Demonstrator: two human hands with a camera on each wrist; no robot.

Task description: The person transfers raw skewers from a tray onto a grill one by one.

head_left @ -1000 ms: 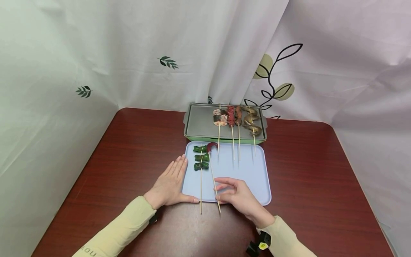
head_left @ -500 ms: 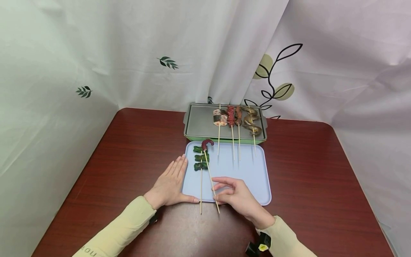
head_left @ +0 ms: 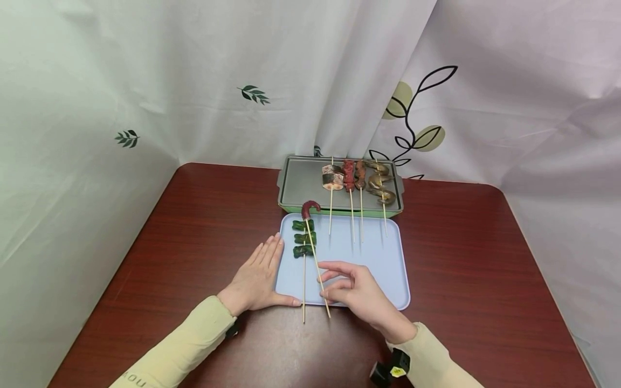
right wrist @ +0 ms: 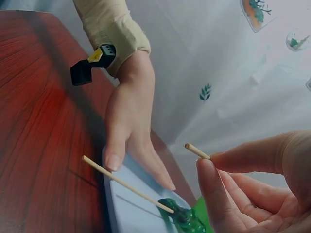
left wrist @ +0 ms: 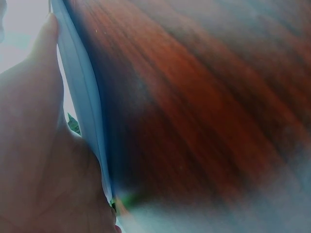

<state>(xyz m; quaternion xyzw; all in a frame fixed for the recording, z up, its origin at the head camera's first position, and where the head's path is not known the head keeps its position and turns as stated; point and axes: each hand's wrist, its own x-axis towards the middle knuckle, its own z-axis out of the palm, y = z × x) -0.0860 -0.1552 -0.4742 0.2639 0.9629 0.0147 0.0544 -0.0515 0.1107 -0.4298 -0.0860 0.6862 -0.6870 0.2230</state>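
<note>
My right hand [head_left: 356, 291] pinches the lower stick of a skewer bearing a curled, dark red piece like an octopus tentacle [head_left: 306, 210]. That piece overlaps the front edge of the grill pan [head_left: 302, 180] in the head view. In the right wrist view, thumb and fingertip hold the stick [right wrist: 197, 150] near its butt end. A green pepper skewer [head_left: 304, 238] lies on the pale blue tray [head_left: 361, 264], partly crossed by the held stick. My left hand [head_left: 257, 283] rests along the tray's left side, fingers straight, thumb by the front edge.
On the pan's right half lie a fish-like skewer [head_left: 332, 178], a red meat skewer [head_left: 349, 175], a brown one [head_left: 360, 175] and a shrimp skewer [head_left: 380, 182]. Their sticks reach out over the tray. A white curtain [head_left: 218, 81] hangs behind the dark red table [head_left: 461, 258].
The right hand has shifted the tentacle skewer left and away from me, from over the tray to the pan's front edge. The left hand has stayed in place.
</note>
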